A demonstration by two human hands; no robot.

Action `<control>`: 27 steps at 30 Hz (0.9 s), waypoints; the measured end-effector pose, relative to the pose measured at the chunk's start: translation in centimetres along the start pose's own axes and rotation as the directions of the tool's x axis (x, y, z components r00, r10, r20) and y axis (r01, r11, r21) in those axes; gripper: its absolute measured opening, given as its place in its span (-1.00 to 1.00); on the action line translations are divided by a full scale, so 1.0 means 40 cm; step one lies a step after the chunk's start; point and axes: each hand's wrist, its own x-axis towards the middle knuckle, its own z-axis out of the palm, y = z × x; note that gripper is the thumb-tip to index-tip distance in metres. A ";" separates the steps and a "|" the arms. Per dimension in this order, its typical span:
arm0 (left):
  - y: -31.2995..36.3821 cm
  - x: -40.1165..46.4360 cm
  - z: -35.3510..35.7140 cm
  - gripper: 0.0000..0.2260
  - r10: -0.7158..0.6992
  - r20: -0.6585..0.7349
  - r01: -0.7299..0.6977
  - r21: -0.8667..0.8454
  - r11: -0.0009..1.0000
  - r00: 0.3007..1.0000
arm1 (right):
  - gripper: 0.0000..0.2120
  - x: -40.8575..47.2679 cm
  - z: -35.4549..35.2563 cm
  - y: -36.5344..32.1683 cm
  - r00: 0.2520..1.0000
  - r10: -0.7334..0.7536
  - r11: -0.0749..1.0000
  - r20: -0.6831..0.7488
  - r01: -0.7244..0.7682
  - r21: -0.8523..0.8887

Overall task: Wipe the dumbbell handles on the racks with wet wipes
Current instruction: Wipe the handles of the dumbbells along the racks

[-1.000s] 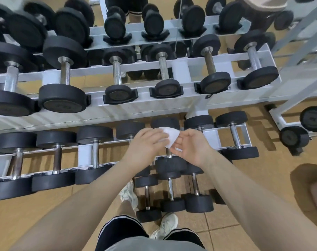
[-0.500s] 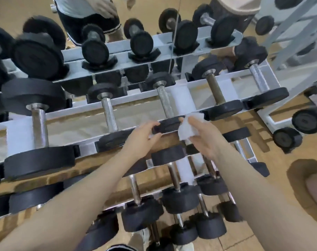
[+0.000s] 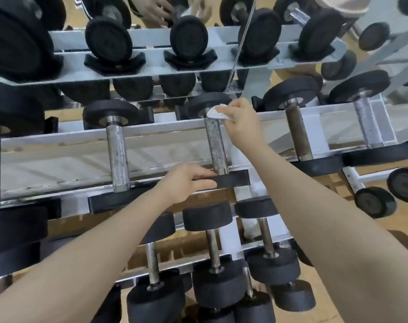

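Tan wooden gym floor (image 3: 406, 231) under a white-painted steel dumbbell rack (image 3: 65, 136), with rows of black round-headed dumbbells on its tiers. My left hand (image 3: 186, 183) rests with nearly straight fingers on the near black head (image 3: 233, 178) of the middle-tier dumbbell, beside its knurled steel handle (image 3: 215, 145). Further right, my right hand (image 3: 241, 123) pinches a crumpled white wet wipe (image 3: 215, 113) against the far end of that handle, just under the far head.
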 end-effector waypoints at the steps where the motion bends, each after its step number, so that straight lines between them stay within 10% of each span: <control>1: -0.001 0.004 -0.004 -0.75 0.001 0.008 -0.001 0.009 1.000 1.000 | -0.72 -0.001 0.005 0.005 0.997 -0.054 0.999 0.059 0.054 -0.005; 9: 0.003 0.004 -0.029 -0.74 0.009 0.096 -0.018 0.093 0.996 0.995 | -0.73 -0.104 -0.062 0.046 0.738 -0.157 0.954 0.656 0.284 -0.091; 15: -0.002 0.018 -0.040 -0.74 0.008 0.135 -0.018 0.077 0.997 0.991 | -0.71 0.015 -0.045 0.009 0.971 -0.225 0.962 0.083 0.235 -0.137; 24: -0.007 0.022 -0.040 -0.72 0.033 0.128 -0.042 0.072 0.997 0.991 | -0.76 -0.103 -0.056 0.059 0.728 -0.191 0.948 0.658 0.310 -0.069; 27: -0.009 0.022 -0.041 -0.72 0.038 0.118 -0.046 0.065 0.997 0.992 | -0.73 -0.104 -0.071 0.066 0.828 -0.309 0.950 0.468 0.297 0.100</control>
